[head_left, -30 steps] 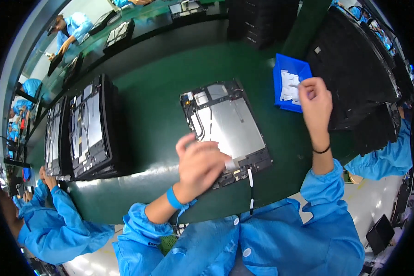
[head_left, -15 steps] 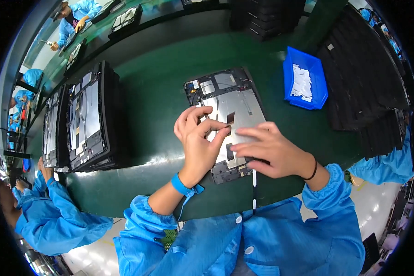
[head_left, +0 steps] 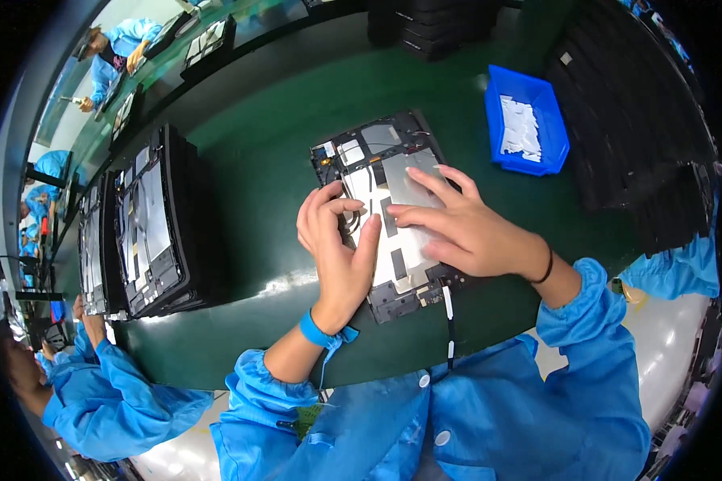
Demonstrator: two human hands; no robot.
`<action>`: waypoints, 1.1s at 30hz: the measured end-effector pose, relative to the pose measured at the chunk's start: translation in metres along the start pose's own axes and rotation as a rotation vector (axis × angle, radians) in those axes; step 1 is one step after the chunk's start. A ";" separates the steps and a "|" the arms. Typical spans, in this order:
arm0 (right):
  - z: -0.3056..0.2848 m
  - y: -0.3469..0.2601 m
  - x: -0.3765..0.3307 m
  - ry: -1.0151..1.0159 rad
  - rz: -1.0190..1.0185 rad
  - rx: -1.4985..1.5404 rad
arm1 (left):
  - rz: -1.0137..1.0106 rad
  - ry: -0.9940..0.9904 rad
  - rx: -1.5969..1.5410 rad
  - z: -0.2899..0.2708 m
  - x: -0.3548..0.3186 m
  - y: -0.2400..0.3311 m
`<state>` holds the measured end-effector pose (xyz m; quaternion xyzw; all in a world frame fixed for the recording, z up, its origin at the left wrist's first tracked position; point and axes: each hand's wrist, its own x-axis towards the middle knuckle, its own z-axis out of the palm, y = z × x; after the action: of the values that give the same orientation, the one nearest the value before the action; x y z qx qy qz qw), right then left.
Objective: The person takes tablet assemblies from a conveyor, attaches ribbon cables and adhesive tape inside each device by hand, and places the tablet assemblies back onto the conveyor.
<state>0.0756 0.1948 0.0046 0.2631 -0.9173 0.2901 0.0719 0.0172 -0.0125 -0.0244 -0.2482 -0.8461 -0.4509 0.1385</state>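
An opened tablet chassis (head_left: 377,152) with a silver inner plate lies on the green table (head_left: 265,160) in front of me. My left hand (head_left: 337,248) rests on its left side, fingers curled, thumb pressing on the plate. My right hand (head_left: 461,228) lies flat across the plate's middle, fingertips meeting those of the left hand over a small dark strip. A black cable (head_left: 449,321) hangs from the chassis's near edge. Whether either hand pinches a small part I cannot tell.
A blue bin (head_left: 529,128) of white pieces sits at the right. Black trays holding similar chassis (head_left: 148,220) stand stacked at the left. Dark tray stacks (head_left: 642,136) fill the far right. A co-worker in blue (head_left: 96,393) sits at lower left; others work farther back.
My right hand came back from the blue bin to the chassis and now lies flat on its plate. My left hand shifted up beside it. The view moved closer.
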 end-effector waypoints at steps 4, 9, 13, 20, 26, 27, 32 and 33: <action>-0.032 -0.009 -0.018 -0.283 -0.067 0.330 | 0.116 0.008 -0.020 -0.011 -0.002 0.002; -0.004 -0.016 -0.023 0.048 -0.140 0.217 | 0.570 -0.202 -0.014 -0.021 -0.011 0.025; -0.003 -0.016 -0.021 0.086 -0.107 0.238 | 0.798 -0.222 -0.002 -0.025 -0.021 0.031; 0.003 -0.013 -0.024 0.149 -0.072 0.193 | 0.810 -0.087 0.078 -0.019 -0.022 0.041; -0.001 -0.016 -0.023 0.162 -0.027 0.274 | 0.941 -0.040 0.227 -0.019 -0.019 0.040; -0.003 -0.016 -0.024 0.150 0.023 0.326 | 0.942 -0.038 0.226 -0.019 -0.018 0.040; -0.012 -0.015 -0.024 0.126 0.031 0.353 | 0.949 -0.029 0.368 -0.019 -0.018 0.038; -0.012 -0.015 -0.024 0.110 0.033 0.340 | 0.948 -0.027 0.367 -0.019 -0.018 0.038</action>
<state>0.1041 0.2019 0.0153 0.2403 -0.8539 0.4560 0.0718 0.0529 -0.0159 0.0045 -0.5824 -0.7073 -0.1792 0.3585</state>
